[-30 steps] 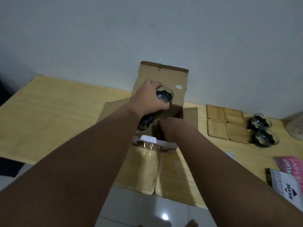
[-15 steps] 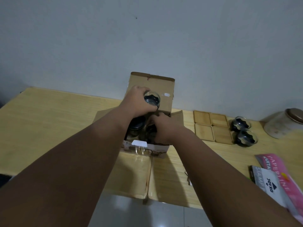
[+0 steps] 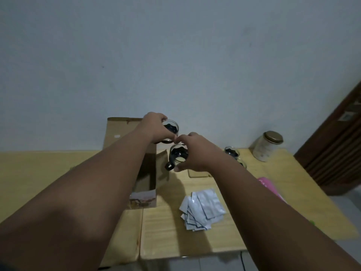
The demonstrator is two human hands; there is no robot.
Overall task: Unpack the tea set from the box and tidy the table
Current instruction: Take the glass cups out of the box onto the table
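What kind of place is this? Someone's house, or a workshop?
Probably a room in a home: a plain painted wall, a light wooden table against it, and a dark wooden door at the right. The cardboard box and lidded jar suit household unpacking.

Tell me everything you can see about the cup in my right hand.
The cup is clear glass with something black inside and a black loop handle sticking out at its lower left. Your right hand grips it from the right, fingers over the rim, thumb underneath. It hangs above the table, beside the open cardboard box.
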